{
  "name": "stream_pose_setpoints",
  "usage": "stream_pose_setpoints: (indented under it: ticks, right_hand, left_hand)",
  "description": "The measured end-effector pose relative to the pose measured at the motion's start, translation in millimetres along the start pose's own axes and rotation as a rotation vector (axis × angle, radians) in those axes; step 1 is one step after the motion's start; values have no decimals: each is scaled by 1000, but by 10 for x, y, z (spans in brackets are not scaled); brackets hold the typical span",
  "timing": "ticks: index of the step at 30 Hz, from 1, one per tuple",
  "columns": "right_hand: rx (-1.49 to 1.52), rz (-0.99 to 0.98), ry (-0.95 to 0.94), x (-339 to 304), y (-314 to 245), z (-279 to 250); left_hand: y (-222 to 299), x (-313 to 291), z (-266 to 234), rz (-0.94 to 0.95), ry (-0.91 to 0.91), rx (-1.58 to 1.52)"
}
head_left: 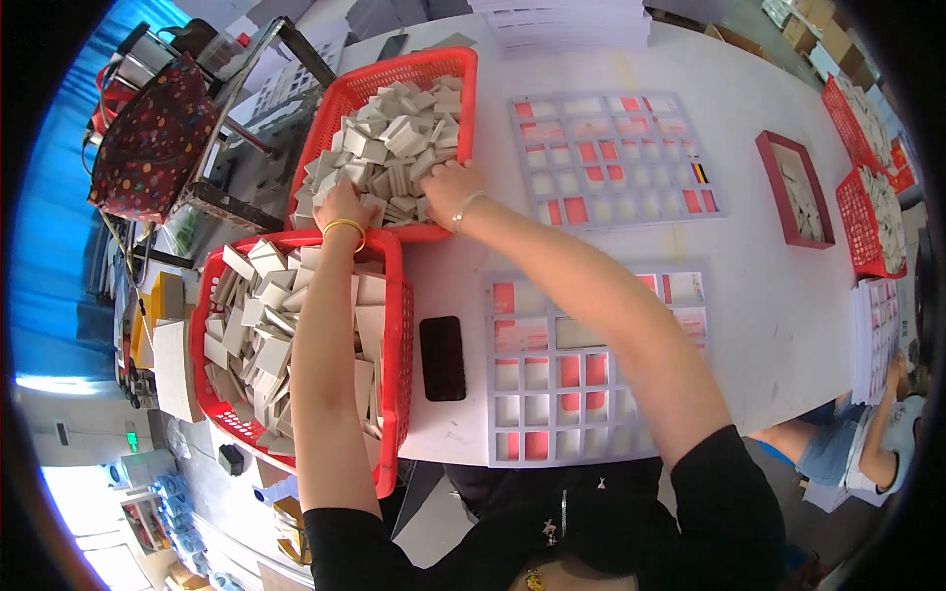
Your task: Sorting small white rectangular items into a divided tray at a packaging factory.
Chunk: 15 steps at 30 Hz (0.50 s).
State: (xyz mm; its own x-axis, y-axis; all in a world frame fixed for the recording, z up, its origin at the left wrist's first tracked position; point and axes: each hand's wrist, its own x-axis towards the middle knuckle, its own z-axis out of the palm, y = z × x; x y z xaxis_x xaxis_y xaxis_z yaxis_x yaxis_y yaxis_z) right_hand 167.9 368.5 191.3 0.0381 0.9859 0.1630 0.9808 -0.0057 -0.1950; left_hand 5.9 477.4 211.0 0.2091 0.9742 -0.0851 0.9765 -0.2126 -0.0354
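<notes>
Both hands reach into the far red plastic basket (468, 89), heaped with small white rectangular tiles (404, 133). My left hand (345, 209), with a yellow bangle at the wrist, is at its near left part, fingers curled down on tiles. At the basket's right wall, my right hand (453, 189) has its fingers bent round the edges of tiles. A short row of tiles stands on edge between the two hands. How many tiles each hand grips is hidden. Under my left forearm is a nearer red basket (402, 335), filled with larger off-white tiles (266, 325).
Two white compartment trays with pink and white cells, a far one (581, 215) and a near one (616, 448), lie on the white table (764, 325). A black phone (442, 359) lies beside the near basket. Farther right are a dark red box (823, 212) and more red baskets (852, 212).
</notes>
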Motion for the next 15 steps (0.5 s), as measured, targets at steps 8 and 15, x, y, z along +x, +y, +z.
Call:
stream_pose_setpoints:
  ticks: [8, 15]
  right_hand:
    - [94, 71, -199, 152, -78, -17]
    - [43, 106, -340, 168, -188, -174]
  left_hand:
    - [-137, 57, 65, 206, 210, -92]
    - [-72, -88, -57, 153, 340, -123]
